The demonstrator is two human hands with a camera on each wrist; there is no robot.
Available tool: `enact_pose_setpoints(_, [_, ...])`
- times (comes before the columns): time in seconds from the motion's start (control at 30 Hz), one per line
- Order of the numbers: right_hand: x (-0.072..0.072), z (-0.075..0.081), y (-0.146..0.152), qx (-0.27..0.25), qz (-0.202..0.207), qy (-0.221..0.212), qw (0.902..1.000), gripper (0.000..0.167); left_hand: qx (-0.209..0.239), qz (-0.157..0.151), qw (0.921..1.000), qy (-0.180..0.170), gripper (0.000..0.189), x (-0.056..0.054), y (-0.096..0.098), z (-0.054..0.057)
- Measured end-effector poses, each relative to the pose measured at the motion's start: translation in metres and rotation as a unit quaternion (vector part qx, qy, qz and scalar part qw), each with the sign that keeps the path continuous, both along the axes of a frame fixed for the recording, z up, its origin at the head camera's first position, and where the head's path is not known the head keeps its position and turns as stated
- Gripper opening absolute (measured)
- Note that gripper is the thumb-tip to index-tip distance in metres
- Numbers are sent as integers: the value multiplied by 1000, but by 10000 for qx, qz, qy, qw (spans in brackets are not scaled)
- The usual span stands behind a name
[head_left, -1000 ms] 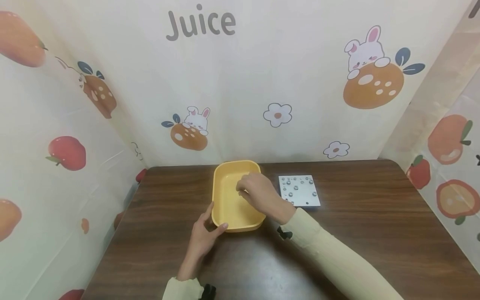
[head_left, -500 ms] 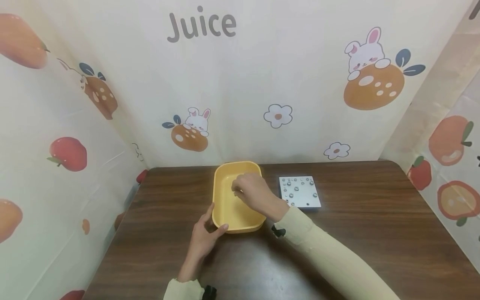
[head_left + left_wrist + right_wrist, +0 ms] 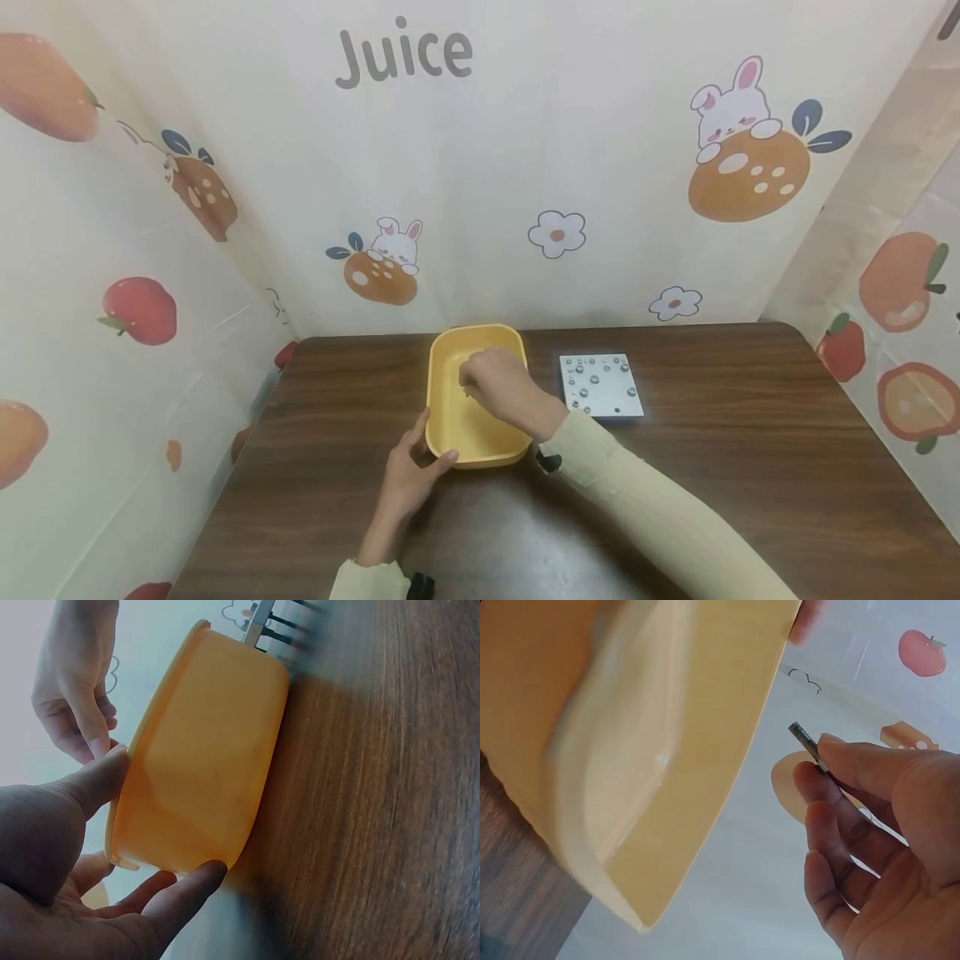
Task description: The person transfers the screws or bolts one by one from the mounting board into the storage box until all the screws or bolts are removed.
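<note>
A yellow plastic basin (image 3: 480, 442) stands near the back edge of the table. At its near left corner my left hand (image 3: 408, 479) grips it, thumb on the rim and fingers against the outer wall (image 3: 202, 750). Over the basin's opening is my right hand (image 3: 498, 383). Between thumb and forefinger, the right hand (image 3: 885, 817) pinches a small threaded screw (image 3: 804, 741), its threaded end sticking out past the fingertips. The screw is hidden by the hand in the head view.
Right of the basin lies a square metal plate (image 3: 607, 392) with several bolts in its top; in the left wrist view, dark posts (image 3: 281, 636) show under it. A patterned curtain (image 3: 480, 167) rises behind the brown wooden table (image 3: 720, 417).
My right hand has shifted a little to the left over the basin. The left hand keeps its grip, and the basin and plate stay in place.
</note>
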State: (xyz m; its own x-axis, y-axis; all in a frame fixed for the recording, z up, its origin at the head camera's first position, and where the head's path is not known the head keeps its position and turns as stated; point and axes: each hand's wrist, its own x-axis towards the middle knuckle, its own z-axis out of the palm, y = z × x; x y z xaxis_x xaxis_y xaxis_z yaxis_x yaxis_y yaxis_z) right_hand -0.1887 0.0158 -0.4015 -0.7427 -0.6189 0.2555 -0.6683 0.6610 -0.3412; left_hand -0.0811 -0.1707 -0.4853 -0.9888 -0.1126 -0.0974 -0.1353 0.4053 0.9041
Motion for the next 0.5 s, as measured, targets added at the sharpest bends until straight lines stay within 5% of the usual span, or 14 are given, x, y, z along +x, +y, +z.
enact_pose_setpoints(0.5, [-4,-3,-14,379,-60,-333,9987,46,-16,27,10000,-66,88,0,0,2])
